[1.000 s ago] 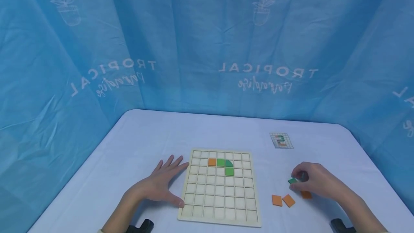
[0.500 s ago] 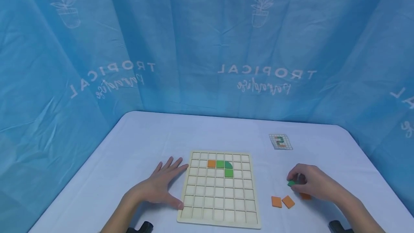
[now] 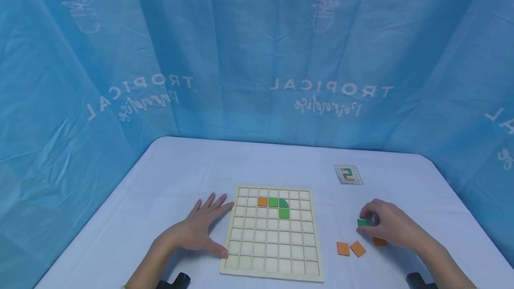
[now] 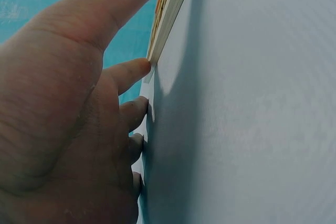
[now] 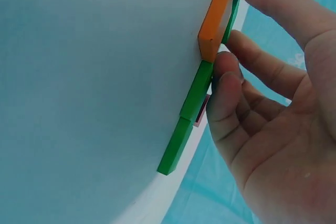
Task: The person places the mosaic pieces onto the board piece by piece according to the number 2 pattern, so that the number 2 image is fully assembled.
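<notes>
My left hand (image 3: pixel 197 230) lies with fingers spread at the left side of a pale gridded board (image 3: pixel 260 236); its thumb and a fingertip touch the rim. Set in the board's cells are an orange square tile (image 3: pixel 263 201), two light green squares and a dark green quarter-round tile (image 3: pixel 283 203). To the right of the board, my right hand (image 3: pixel 388 223) pinches a green tile (image 5: pixel 234 17) between thumb and index finger, just above the table. Beneath that hand, an orange tile (image 5: pixel 214 22) and two green tiles (image 5: pixel 197 90) lie on the cloth in the right wrist view.
Two loose orange tiles (image 3: pixel 343 249) lie between the board and my right hand. A small pattern card (image 3: pixel 348 175) with a coloured figure on a grid lies farther back. Blue curtain (image 3: pixel 257 57) hangs behind the white-covered table (image 3: pixel 192 155).
My right hand has stayed near the tiles, its fingers shifting slightly as the green tile turns in its pinch. The left hand and the board have not moved.
</notes>
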The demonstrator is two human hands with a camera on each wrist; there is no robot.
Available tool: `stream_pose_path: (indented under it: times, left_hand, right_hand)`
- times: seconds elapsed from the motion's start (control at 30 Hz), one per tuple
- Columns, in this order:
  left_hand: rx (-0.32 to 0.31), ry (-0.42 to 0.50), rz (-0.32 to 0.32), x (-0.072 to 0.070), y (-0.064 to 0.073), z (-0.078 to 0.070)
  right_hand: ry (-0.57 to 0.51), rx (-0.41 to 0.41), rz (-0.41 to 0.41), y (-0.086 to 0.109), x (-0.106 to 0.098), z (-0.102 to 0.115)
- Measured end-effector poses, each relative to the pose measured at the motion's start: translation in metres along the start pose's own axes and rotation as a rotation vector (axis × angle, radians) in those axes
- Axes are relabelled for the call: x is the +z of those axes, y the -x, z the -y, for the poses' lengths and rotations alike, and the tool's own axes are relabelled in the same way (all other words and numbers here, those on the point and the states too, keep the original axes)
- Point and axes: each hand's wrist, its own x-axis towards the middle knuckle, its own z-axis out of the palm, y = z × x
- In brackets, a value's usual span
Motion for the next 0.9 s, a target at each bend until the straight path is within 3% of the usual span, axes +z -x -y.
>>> stream_pose_path:
  times: [0.33, 0.9]
  left_hand:
    - [-0.008, -0.003, 0.003, 0.0004, 0.0006, -0.0001]
    - [-0.008, -0.023, -0.017, 0.002, 0.001, 0.0]
  right_hand:
    - [0.013, 0.006, 0.034, -0.0042, 0.0, 0.0046]
    - [-0.038, -0.088, -0.059, 0.0004, 0.0035, 0.0086]
